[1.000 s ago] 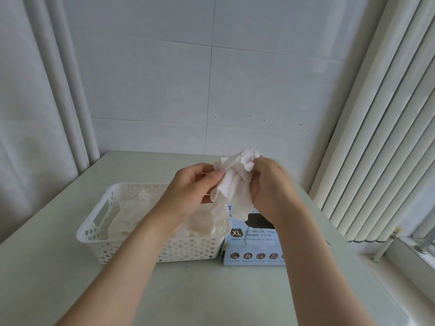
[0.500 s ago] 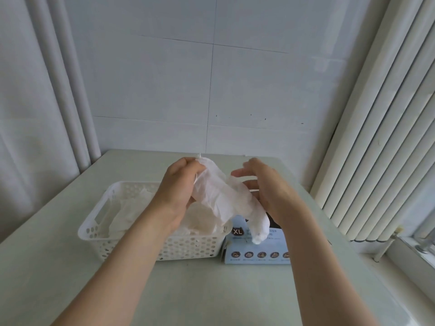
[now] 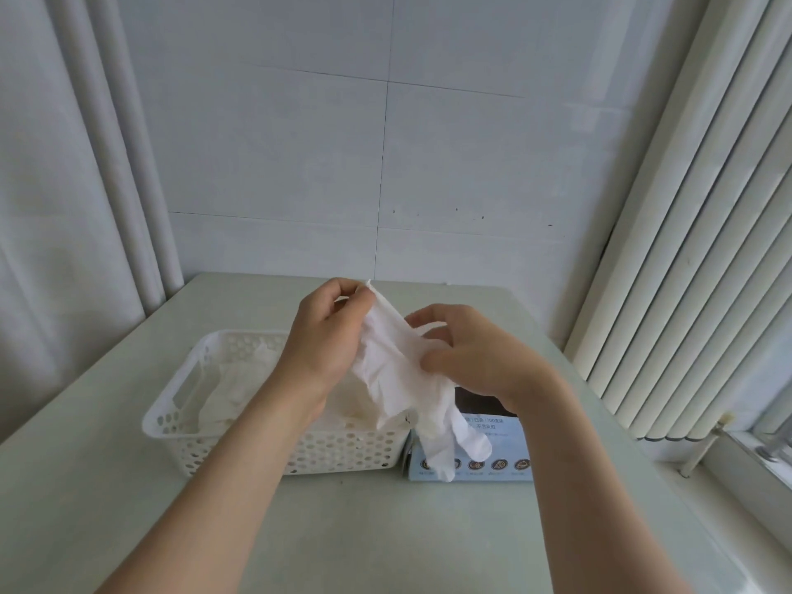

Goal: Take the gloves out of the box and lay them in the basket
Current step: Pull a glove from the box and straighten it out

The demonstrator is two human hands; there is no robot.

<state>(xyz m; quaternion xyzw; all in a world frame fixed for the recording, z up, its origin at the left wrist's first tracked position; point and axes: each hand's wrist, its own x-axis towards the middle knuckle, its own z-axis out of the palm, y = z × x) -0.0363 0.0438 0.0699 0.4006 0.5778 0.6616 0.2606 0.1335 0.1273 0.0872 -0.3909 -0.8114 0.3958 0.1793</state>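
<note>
Above the seam between the basket [image 3: 171, 405] and the box [image 3: 497, 450], in the head view, the glove [image 3: 398, 379] had gone from a crumpled wad bunched between both hands a second earlier to a long, mostly opened sheet. The left grip [image 3: 330, 332] was closed on the cuff end, pinching it at the top. The right grip [image 3: 475, 358] held the middle of the glove between thumb and curled fingers, apparently drawing it straight. The glove's loose finger ends hung lower than half a second earlier, dangling in front of the box's near face, just right of the basket's right wall and clear of the tabletop [image 3: 385, 529]. Other white gloves [image 3: 231, 388] lay in the basket, which stood just left of the box; neither had shifted. By my reading, the take-out step was finished for this glove and the smoothing nearly so. What remained was carrying it left and laying it flat on the pile, since it hung mainly over the box rather than the basket.
</note>
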